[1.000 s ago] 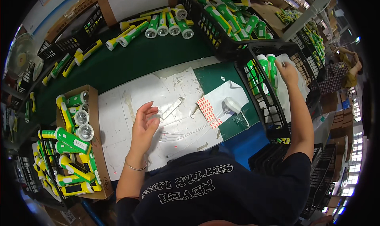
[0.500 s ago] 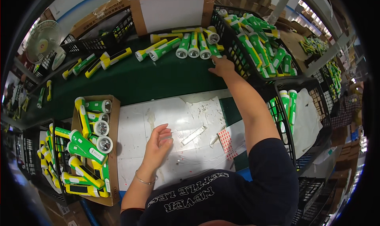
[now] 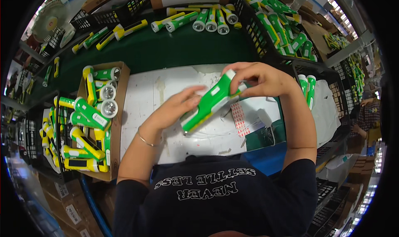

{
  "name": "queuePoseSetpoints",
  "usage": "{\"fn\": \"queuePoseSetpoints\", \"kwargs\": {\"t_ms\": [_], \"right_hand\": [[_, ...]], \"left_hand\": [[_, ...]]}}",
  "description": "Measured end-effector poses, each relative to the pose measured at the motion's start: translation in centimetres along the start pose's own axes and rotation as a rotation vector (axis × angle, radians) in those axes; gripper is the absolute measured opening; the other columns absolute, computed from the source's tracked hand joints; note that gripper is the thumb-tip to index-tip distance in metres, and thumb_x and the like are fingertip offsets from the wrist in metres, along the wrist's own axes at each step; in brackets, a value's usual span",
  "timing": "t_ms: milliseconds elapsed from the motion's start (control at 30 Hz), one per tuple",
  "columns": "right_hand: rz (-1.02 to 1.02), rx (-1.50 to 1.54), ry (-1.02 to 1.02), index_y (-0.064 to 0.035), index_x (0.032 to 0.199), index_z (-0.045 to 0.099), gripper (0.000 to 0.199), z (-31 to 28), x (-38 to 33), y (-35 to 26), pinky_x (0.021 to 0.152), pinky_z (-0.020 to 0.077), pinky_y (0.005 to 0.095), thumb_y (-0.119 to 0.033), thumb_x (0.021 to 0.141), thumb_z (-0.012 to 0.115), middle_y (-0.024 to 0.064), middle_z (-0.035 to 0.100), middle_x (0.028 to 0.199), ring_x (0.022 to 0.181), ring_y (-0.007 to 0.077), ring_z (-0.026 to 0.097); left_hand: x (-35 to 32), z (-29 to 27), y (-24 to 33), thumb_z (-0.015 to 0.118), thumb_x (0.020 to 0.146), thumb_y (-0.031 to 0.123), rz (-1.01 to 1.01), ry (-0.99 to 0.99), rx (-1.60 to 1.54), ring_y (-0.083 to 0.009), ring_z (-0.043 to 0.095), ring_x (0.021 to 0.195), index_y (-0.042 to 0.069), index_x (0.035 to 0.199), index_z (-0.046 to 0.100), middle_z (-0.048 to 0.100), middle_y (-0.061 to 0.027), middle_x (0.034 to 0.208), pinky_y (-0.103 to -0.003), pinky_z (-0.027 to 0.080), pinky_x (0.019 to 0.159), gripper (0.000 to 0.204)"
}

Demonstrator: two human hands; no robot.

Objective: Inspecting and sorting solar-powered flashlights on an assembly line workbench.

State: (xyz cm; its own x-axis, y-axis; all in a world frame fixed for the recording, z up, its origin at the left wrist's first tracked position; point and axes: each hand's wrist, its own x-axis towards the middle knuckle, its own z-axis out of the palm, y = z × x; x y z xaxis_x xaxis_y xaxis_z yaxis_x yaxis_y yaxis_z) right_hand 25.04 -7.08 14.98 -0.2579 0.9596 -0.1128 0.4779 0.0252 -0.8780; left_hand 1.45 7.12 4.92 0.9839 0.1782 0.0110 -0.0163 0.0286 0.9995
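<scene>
A green, white and yellow flashlight (image 3: 213, 99) hangs tilted over the white work surface, its wide head end up and to the right. My right hand (image 3: 259, 80) grips it by the head, thumb and fingers closed around the rim. My left hand (image 3: 176, 107), slightly blurred, is at the flashlight's left side with fingers stretched out; the fingertips reach its body, though firm contact cannot be made out. Beneath lies the white board (image 3: 145, 100), with a sheet of red-and-white stickers (image 3: 239, 120) to the right of the flashlight.
At left stands a cardboard box (image 3: 120, 81) filled with flashlights, beside a black crate. More flashlights (image 3: 211, 21) lie in a row on the dark green bench (image 3: 166, 50). A black crate (image 3: 259, 44) heaped with them is at back right. A fan (image 3: 52, 21) stands far left.
My right hand has come back from the far row with a flashlight, now over the white board. My left hand has risen toward it. The head view has shifted.
</scene>
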Motion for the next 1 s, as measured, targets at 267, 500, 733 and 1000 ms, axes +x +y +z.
{"fn": "queuePoseSetpoints", "kwargs": {"t_ms": [267, 500, 733, 1000], "right_hand": [[-0.018, 0.05, 0.379, -0.0067, 0.119, 0.058, 0.042, 7.2, 1.9, 0.7, 0.051, 0.0333, 0.0174, -0.007, 0.078, 0.065, 0.0026, 0.059, 0.115, 0.06, 0.0004, 0.041], [0.219, 0.051, 0.551, -0.0062, 0.11, 0.059, 0.035, 12.4, -0.4, 4.8, 0.06, 0.0431, 0.0248, -0.025, 0.081, 0.063, 0.0057, 0.064, 0.098, 0.073, 0.0119, 0.055], [0.285, 0.049, 0.526, -0.0015, 0.102, 0.059, 0.035, 14.7, -1.4, 4.5, 0.063, 0.0445, 0.028, -0.031, 0.083, 0.061, 0.0093, 0.063, 0.092, 0.07, 0.0156, 0.055], [0.054, -0.575, 0.505, -0.0085, 0.086, 0.061, 0.014, 16.8, -0.6, 2.4, 0.059, 0.0467, 0.0384, -0.02, 0.087, 0.053, 0.0095, 0.056, 0.077, 0.068, 0.0297, 0.057]], "left_hand": [[-2.9, 3.6, -2.5, 0.041, 0.094, 0.042, -0.247, -0.011, -1.121, -0.0243, 0.063, 0.087, 0.001, 0.119, 0.048, 0.062, -0.0145, 0.097, -0.036, 0.055, 0.071, 0.049], [-3.1, 4.1, -4.9, 0.045, 0.093, 0.044, -0.254, 0.372, -0.911, -0.0164, 0.058, 0.069, 0.006, 0.105, 0.052, 0.058, -0.0091, 0.085, -0.03, 0.05, 0.058, 0.041], [-3.0, 5.0, -5.1, 0.046, 0.092, 0.046, -0.279, 0.392, -0.879, -0.0165, 0.057, 0.066, 0.006, 0.102, 0.05, 0.057, -0.0091, 0.084, -0.03, 0.051, 0.056, 0.042], [-2.7, 5.5, -4.1, 0.048, 0.094, 0.038, -0.216, 0.491, -0.685, -0.0167, 0.057, 0.07, 0.005, 0.11, 0.044, 0.056, -0.0116, 0.09, -0.03, 0.052, 0.057, 0.036]]}}
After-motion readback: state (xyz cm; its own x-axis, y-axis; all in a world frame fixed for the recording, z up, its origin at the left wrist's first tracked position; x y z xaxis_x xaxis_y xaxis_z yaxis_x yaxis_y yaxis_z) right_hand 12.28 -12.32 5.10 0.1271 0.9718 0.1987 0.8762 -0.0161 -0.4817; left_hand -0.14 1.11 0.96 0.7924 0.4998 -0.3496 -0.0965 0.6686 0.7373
